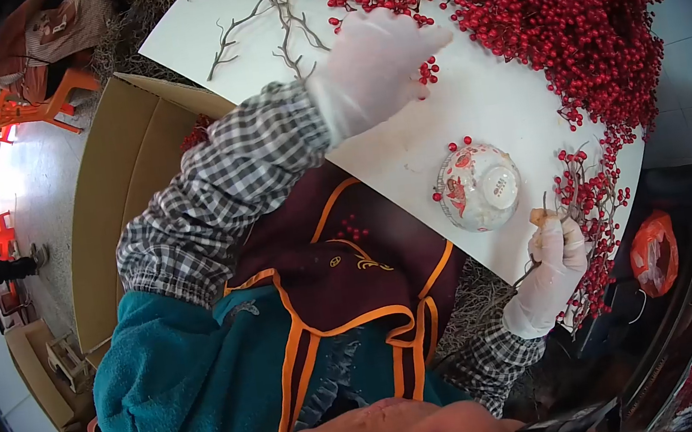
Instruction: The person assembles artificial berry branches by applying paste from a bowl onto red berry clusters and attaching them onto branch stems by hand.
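Note:
My left hand [375, 65], in a whitish glove, is over the white table [390, 154]. Its fingers look closed around a small sprig of red berries [428, 70], though the grip is partly hidden. My right hand [552, 264], gloved too with a tan fingertip showing, is curled around a thin brown twig [523, 275] at the table's near edge. Berry stems [594, 194] hang just beyond it. Between the hands, a patterned bowl [455, 190] sits upside down, foot upward, with a few loose berries by its rim.
A large heap of red berry stems [562, 8] covers the table's far right. Bare branches [283, 16] lie at the far left. An open cardboard box [111, 167] stands left of the table. A red plastic bag [655, 254] is at right; orange chairs [55, 100] stand behind.

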Available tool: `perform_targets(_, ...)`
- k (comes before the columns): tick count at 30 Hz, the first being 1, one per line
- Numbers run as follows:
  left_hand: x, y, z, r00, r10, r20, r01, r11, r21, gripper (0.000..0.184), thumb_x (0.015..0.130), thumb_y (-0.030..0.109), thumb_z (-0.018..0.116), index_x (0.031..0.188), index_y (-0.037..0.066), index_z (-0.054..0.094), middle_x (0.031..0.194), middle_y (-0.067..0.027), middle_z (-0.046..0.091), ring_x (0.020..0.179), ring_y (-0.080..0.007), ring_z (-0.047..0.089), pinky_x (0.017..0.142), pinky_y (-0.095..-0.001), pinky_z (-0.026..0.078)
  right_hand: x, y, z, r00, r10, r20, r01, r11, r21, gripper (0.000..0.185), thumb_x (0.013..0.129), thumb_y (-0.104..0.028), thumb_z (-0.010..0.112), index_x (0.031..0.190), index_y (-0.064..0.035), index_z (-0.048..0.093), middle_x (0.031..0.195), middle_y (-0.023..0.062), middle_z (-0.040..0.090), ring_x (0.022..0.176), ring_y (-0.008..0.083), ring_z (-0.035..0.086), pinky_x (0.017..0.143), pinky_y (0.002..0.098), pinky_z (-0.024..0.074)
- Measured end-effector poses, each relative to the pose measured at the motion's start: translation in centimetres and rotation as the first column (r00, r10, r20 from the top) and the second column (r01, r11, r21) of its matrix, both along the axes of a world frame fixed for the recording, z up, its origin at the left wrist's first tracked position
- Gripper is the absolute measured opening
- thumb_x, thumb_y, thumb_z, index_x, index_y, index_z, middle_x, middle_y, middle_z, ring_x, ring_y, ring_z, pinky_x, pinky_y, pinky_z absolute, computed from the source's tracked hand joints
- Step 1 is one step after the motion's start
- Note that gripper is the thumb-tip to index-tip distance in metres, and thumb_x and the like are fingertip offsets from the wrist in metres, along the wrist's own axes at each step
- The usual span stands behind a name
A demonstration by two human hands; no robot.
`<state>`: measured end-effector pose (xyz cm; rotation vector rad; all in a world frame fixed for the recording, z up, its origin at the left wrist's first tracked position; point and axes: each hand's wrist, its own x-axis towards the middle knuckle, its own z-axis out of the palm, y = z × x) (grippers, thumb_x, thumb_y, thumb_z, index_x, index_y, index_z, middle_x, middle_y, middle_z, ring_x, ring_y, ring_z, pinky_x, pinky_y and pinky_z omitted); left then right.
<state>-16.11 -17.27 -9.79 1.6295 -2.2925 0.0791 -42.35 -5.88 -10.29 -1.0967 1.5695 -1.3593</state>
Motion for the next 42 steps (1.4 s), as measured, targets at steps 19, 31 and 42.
perform_targets(19, -1.3, -0.6, -0.2, 0.453, 0.067, -0.889, 0.187, 0.968, 0.168, 0.018, 0.088, 0.017, 0.063, 0.098, 0.002, 0.063, 0.081, -0.0018, 0.063, 0.071, -0.0082, 0.059, 0.062, -0.0242, 0.047, 0.1, 0.5, -0.7, 0.998, -0.061, 0.022, 0.062, 0.998, -0.021, 0.006, 0.084, -0.004, 0.067, 0.088, 0.0001, 0.068, 0.076, -0.0045, 0.059, 0.065, 0.0024, 0.04, 0.061, 0.0192, 0.0327)
perform_targets(31, -2.9, 7.6, -5.8, 0.89, -0.211, -0.404, 0.255, 0.965, 0.059, 0.035, 0.076, 0.01, 0.069, 0.111, 0.011, 0.065, 0.102, -0.0088, 0.063, 0.087, -0.029, 0.06, 0.076, -0.0359, 0.051, 1.3, 0.6, -1.0, 0.966, 0.03, -0.257, -0.016, 0.998, 0.053, 0.015, 0.079, -0.003, 0.071, 0.072, -0.0008, 0.057, 0.061, -0.0086, 0.039, 0.056, 0.0017, 0.031, 0.05, 0.0195, 0.025)
perform_targets(42, -2.1, 6.7, -7.8, 0.737, -0.052, -0.674, 0.272, 0.935, 0.226, 0.032, 0.082, 0.003, 0.064, 0.113, 0.004, 0.059, 0.101, -0.0046, 0.063, 0.087, -0.0197, 0.061, 0.078, -0.0296, 0.05, 1.2, 0.1, -2.2, 0.825, 0.021, -0.564, -0.071, 0.995, -0.066, 0.009, 0.077, -0.001, 0.069, 0.077, -0.0008, 0.06, 0.062, 0.0014, 0.052, 0.055, 0.0075, 0.045, 0.049, 0.0245, 0.0362)
